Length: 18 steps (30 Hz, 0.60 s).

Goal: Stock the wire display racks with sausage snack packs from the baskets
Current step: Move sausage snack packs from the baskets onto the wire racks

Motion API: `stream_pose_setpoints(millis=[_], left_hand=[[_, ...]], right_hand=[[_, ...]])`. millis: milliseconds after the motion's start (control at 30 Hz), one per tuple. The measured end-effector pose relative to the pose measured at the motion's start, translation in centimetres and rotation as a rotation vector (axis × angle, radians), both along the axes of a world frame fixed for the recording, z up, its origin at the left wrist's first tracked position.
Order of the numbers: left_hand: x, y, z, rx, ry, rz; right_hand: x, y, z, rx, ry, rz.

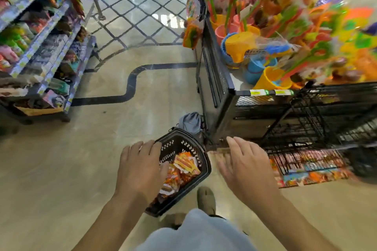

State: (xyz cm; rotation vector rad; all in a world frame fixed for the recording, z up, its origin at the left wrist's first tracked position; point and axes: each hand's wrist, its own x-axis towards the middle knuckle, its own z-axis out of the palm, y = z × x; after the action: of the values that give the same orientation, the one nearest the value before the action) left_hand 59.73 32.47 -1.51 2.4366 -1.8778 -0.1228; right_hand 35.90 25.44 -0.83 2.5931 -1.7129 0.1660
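Observation:
A black plastic basket [202,155] stands on the floor below me, filled with orange and yellow sausage snack packs [184,162]. My left hand [140,167] hovers over the basket's left side, fingers straight and spread, holding nothing. My right hand [242,167] is stretched out to the right of the basket, fingers spread and blurred, empty. A black wire display rack [318,124] stands to the right; its bottom tier holds rows of snack packs [310,165].
Above the wire rack a dark stand [220,79] carries colourful toy buckets and spades [265,47]. A grey bag [190,121] lies behind the basket. A shelf unit of packaged goods [40,51] lines the left. My shoe [206,199] stands beside the basket.

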Motion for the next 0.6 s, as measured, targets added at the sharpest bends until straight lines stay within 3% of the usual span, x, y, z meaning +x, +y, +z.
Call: stream_pose_setpoints(millis=[233,600], left_hand=[[-7.0,0.8,0.2,0.046,-0.036,-0.338],[-27.6,1.4,1.2,0.004,-0.084,-0.67]], right_hand=[[-8.7,11.0,-1.8,0.075,0.034,-0.36],[-26.3,22.1,-4.1,-0.047,-0.02,-0.725]])
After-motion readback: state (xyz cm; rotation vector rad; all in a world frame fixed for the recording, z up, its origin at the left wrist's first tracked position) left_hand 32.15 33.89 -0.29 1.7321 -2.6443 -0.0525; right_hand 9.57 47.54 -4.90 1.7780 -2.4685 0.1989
